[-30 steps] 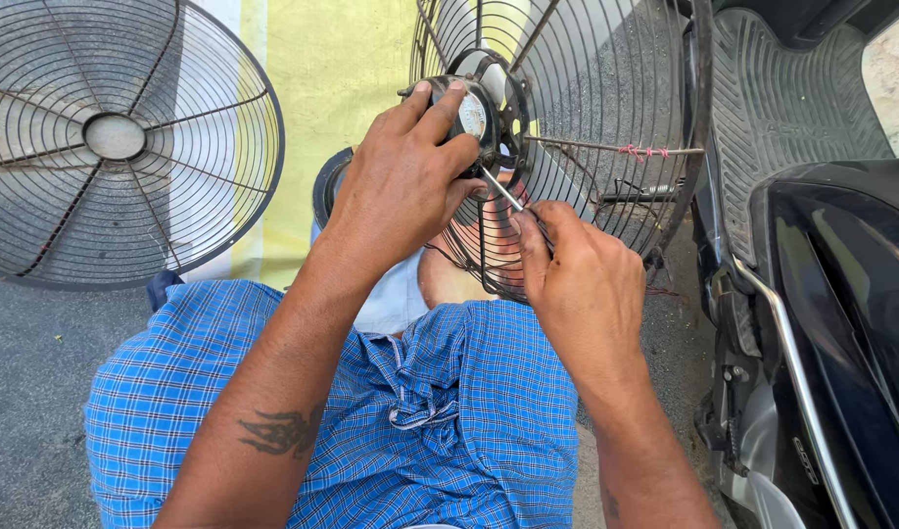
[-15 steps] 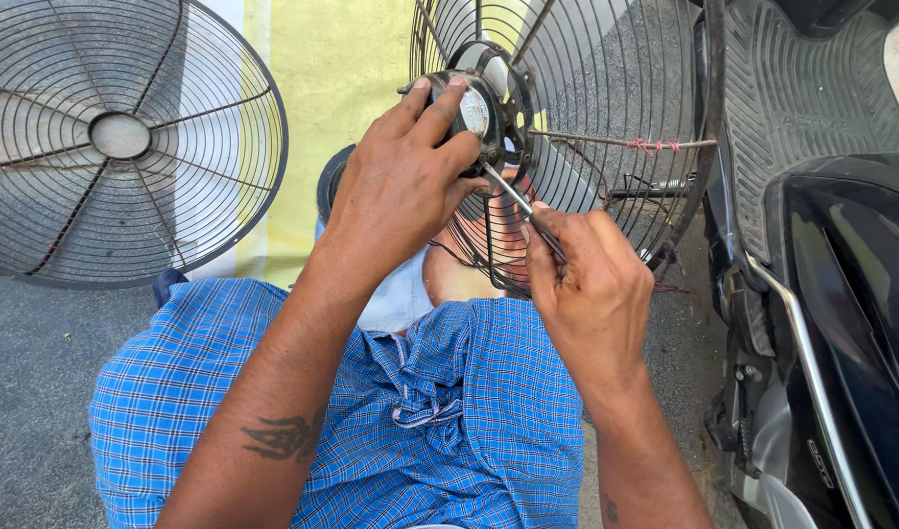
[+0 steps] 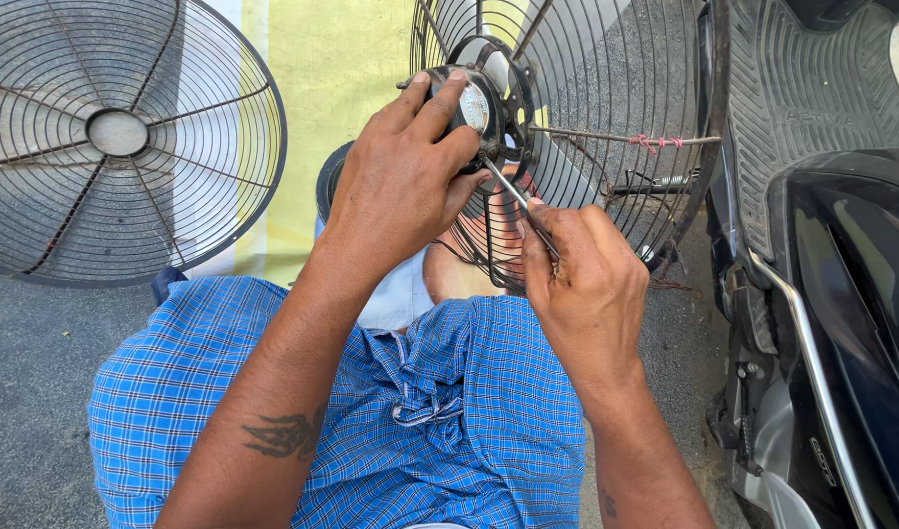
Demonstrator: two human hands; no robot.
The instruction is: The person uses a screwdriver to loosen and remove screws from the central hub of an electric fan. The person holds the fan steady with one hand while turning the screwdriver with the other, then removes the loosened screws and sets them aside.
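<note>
My left hand [image 3: 401, 186] grips the round motor hub [image 3: 476, 103] at the centre of a dark wire fan guard [image 3: 606, 88], which I hold upright over my lap. My right hand [image 3: 582, 279] is closed on a thin metal screwdriver [image 3: 513, 196] whose tip points up and left into the hub, just below my left fingers. A thin rod with red thread [image 3: 655, 142] wound on it crosses the guard to the right of the hub. My blue checked cloth [image 3: 440, 402] covers my legs below both hands.
A second round fan guard [image 3: 126, 137] lies flat on the ground at the upper left, partly over a yellow sheet [image 3: 342, 69]. A black scooter [image 3: 841, 294] with a ribbed footboard stands close on the right. Grey asphalt [image 3: 28, 392] shows at the lower left.
My right hand has shifted slightly with the screwdriver at the hub. My left hand keeps its grip on the hub, and the view has moved a little.
</note>
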